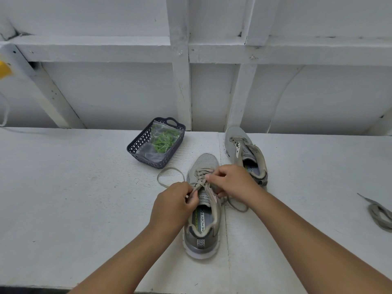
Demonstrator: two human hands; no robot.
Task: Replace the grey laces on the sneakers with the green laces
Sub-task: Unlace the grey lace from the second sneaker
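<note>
A grey sneaker (202,209) is seen near the front edge of the white counter (63,198), its long axis running front to back, with the toe pointed toward the back wall and the heel toward the front edge. Its grey lace (200,177) is still threaded through the eyelets. One strand is pinched by the curled fingers of the left hand (175,205) over the tongue, while another strand higher up the lacing is pinched by the right hand (232,180). A loose loop of the lace is laid on the counter to the left of the toe. A second sneaker (246,153), unlaced, is set behind and to the right, toe also toward the wall, angled slightly left. A removed lace (379,213) is piled near the right edge. Green laces (164,141) in a clear bag are held in a dark basket (137,143) toward the back edge.
</note>
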